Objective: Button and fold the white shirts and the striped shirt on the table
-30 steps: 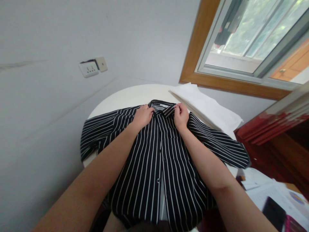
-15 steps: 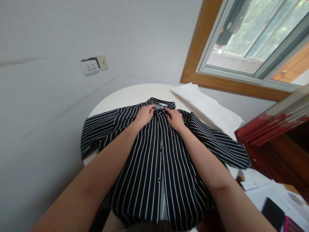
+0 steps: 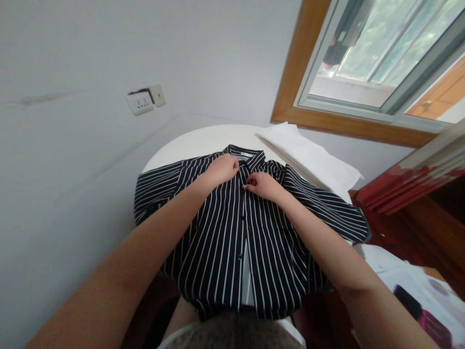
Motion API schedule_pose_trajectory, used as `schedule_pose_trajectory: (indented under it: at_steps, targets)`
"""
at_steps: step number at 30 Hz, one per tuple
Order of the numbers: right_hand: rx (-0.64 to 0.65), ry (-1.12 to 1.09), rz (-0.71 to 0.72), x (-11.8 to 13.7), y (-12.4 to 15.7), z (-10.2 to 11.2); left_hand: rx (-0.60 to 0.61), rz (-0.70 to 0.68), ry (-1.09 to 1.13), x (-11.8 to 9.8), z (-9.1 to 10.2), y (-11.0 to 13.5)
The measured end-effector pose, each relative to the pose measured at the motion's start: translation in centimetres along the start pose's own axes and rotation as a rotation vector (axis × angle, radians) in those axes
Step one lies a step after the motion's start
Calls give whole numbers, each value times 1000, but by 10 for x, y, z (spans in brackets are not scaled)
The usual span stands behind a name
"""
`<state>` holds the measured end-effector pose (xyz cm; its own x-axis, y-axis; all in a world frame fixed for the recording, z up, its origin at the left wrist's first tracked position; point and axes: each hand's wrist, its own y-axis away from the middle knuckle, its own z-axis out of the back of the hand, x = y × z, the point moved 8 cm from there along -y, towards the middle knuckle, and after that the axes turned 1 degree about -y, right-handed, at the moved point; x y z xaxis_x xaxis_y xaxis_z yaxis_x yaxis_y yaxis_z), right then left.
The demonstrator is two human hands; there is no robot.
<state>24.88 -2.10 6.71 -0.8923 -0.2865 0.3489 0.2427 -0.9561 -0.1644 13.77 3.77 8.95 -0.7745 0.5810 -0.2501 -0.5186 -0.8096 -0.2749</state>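
A black shirt with white stripes lies front up on a round white table, its collar toward the wall and its sleeves out to both sides. My left hand is closed on the front edge just below the collar, fingers curled into the cloth. Beside it, a little lower, my right hand has thumb and forefinger bent at the button edge, gripping the fabric there. Farther down, the two front edges part and a pale strip shows between them. Buttons run along the front.
Folded white cloth rests at the table's back right. On the lower right are papers, a dark phone-like object and a magenta item. A wall socket, a wood-framed window and a red-and-white curtain surround the table.
Both hands have come down from the collar opening to the front edge, the right one lower. The right collar side now lies folded over, and the shirt's hem has shifted up in view.
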Motion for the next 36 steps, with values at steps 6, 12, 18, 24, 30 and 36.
schedule_pose_trajectory:
  at_steps: [6,12,18,24,30,36]
  targets:
    - [-55,134,-55,18,26,-5,375,-28,106,-22,-23,27]
    - [-102,98,-73,4,18,-4,301,-39,126,-18,-43,27]
    - [-203,-159,-150,-23,15,-7,120,10,144,-7,-50,22]
    - [-269,-287,-122,-36,19,-12,-69,60,231,14,-44,30]
    - [-254,-371,-153,-41,14,-16,-79,125,113,13,-39,27]
    - [-285,-290,-206,-37,14,-14,-111,151,12,2,-42,27]
